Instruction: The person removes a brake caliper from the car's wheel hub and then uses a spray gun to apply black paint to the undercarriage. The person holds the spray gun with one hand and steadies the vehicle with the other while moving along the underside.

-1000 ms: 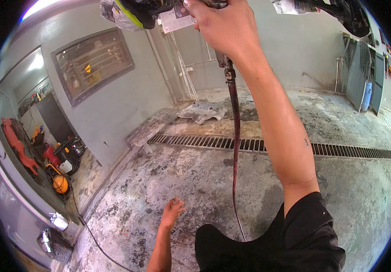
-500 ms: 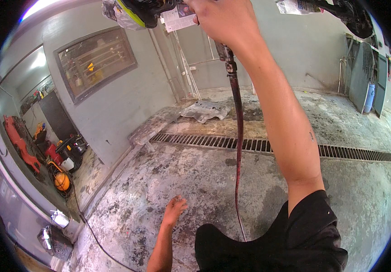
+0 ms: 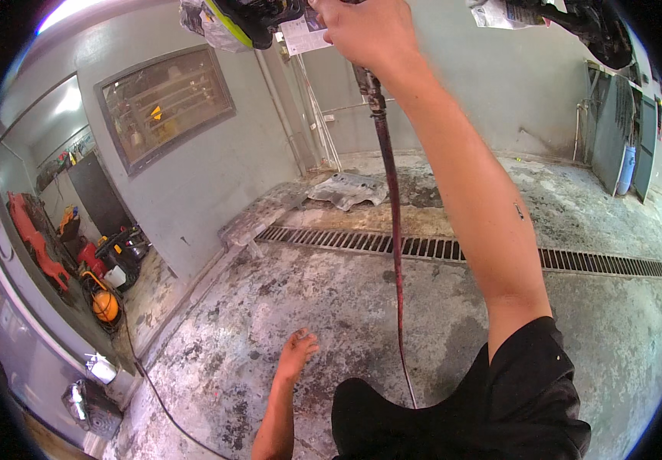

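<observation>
Nearest, below the black shirt (image 3: 530,383), the left hand (image 3: 298,354) hangs over the stained concrete floor (image 3: 223,330), fingers loosely curled and holding nothing. Beyond it a dark red air hose (image 3: 395,222) hangs from the air tool (image 3: 370,84), which the raised right hand (image 3: 369,34) grasps; the tool's working end is out of view above. Beside that hand are a printed paper sheet (image 3: 306,38) and a black part with a lime edge (image 3: 266,19). Farther off lie the drain grate (image 3: 331,240) and a crumpled metal sheet (image 3: 349,190), then the grey wall (image 3: 492,92).

Working overhead like this probably calls for a firm wrist, with the hose kept slack and clear of the forearm; the free left hand could steady the tool if it kicks.

Against half a second ago, the right hand, tool and hose top have shifted slightly left, while the left hand has hardly moved.
</observation>
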Available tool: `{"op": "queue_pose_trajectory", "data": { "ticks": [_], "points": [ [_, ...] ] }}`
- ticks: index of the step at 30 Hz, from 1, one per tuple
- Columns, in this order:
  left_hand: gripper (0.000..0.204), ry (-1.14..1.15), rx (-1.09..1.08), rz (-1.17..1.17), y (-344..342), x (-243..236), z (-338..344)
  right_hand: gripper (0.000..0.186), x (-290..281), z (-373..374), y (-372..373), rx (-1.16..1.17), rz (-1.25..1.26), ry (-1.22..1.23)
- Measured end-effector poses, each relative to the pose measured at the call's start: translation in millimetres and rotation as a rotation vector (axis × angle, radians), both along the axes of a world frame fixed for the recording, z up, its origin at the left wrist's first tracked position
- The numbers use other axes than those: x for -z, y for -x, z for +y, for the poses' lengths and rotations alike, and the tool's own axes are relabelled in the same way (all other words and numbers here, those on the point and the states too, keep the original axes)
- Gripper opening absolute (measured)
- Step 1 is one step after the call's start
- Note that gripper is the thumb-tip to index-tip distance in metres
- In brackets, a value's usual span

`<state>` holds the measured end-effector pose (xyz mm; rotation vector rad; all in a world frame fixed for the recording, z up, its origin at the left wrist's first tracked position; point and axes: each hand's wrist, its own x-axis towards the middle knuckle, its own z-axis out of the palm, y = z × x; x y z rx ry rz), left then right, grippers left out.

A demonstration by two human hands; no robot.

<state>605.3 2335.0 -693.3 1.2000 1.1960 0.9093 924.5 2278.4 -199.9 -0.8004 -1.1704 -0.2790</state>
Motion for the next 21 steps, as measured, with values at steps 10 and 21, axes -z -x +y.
{"op": "queue_pose_trajectory", "data": {
  "ticks": [10,21],
  "points": [
    [0.07,0.008,-0.063,-0.065,11.7,-1.1,-17.4,0.036,-19.1,50.0,8.8,0.055,-0.03,-0.029],
    [0.072,-0.004,-0.115,-0.033,18.3,1.7,-26.0,0.039,-21.9,72.6,7.8,0.043,-0.052,-0.039]
  ]
}}
